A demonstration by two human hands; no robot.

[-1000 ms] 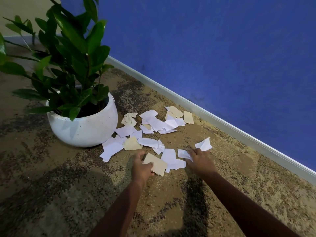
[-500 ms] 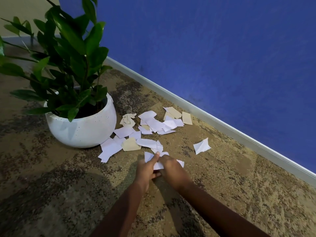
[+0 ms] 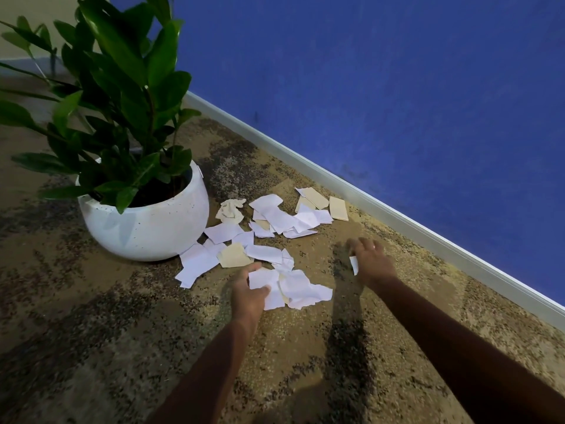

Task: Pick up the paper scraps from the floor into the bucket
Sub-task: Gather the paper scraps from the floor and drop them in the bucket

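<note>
A blue wall (image 3: 397,87) fills the far right and meets the speckled floor (image 3: 91,332) at a white baseboard (image 3: 397,218). At far left a leafy plant (image 3: 122,87) stands in a round white pot (image 3: 146,231). Loose scraps (image 3: 276,217), white and tan, lie on the floor just right of the pot, some touching its base. Nearer, the left hand (image 3: 247,296) grips a bunch (image 3: 293,289) of white scraps, thumb on top. To its right, the right hand (image 3: 371,261) curls down over one scrap (image 3: 354,265), whose edge shows by the thumb.
</note>
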